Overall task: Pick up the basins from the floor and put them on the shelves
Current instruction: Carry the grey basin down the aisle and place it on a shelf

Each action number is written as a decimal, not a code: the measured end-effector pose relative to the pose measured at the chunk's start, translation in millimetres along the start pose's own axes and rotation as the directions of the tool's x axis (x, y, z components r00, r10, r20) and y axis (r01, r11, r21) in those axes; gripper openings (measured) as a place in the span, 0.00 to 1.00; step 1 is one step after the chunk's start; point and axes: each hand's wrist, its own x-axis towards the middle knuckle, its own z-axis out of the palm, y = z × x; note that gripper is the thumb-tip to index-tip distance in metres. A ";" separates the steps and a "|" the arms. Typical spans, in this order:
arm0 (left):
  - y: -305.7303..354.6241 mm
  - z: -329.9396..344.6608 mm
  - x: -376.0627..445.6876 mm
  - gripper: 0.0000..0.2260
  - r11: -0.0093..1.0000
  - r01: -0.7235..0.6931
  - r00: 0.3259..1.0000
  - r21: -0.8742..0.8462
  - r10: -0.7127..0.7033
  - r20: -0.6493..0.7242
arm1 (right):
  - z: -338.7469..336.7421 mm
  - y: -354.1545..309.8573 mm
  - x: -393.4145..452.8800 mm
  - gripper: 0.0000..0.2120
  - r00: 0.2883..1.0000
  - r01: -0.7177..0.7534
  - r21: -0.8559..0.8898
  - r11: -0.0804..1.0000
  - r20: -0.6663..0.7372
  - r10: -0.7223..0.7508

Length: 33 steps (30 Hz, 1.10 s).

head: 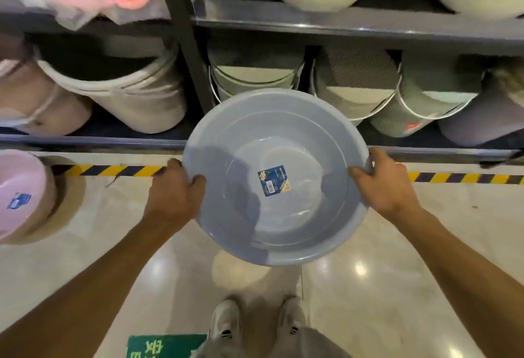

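Basin: I have the grey-blue basin (276, 176) off the floor (425, 244), mouth up, level with the front edge of the lowest shelf (90, 140) and just short of it.
Left hand: my left hand (174, 191) is closed on the near-left rim, fingers curled over into the bowl.
Right hand: my right hand (381, 184) is clamped on the right rim, thumb lying inside, fingers behind the wall.
Slip risk: both holds sit on the rim alone; I judge smooth plastic could twist out if I tilt it hard to clear the shelf lip.
Fit risk: the bay straight ahead is packed with stacked buckets (255, 74); pushing in there would likely knock them or jam the basin against the upright post (184, 34).
Left on floor: a pink basin (19, 196) waits at the far left, on top of what may be a tan one beneath.
Hidden: pink basin cut off by the frame edge; my fingertips behind the rim unseen; shelf depth lost in shadow.
Hard to read: left shelf contents are smeared by motion; the label (273, 180) in the bowl is too small to read.
Free slot: none visible from here.
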 end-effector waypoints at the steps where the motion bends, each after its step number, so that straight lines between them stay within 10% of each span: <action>1: -13.0 23.8 10.7 0.12 1.000 -0.006 1.000 -0.004 0.006 -0.004 | 25.8 14.9 8.2 0.16 1.000 0.005 0.006 1.000 0.005 -0.005; 15: -173.6 274.3 115.4 0.16 0.997 -0.072 0.997 0.023 0.071 0.029 | 293.4 169.4 76.8 0.18 0.999 0.002 -0.024 1.000 -0.033 -0.003; 29: -188.4 314.7 137.6 0.13 0.982 -0.179 0.984 0.059 0.179 0.016 | 327.4 190.9 101.2 0.15 0.999 -0.015 -0.302 0.953 0.044 0.030; 33: -190.0 320.8 139.4 0.14 0.988 -0.082 0.992 -0.129 0.094 0.087 | 333.1 191.7 102.0 0.16 0.988 -0.086 -0.056 0.995 0.124 0.093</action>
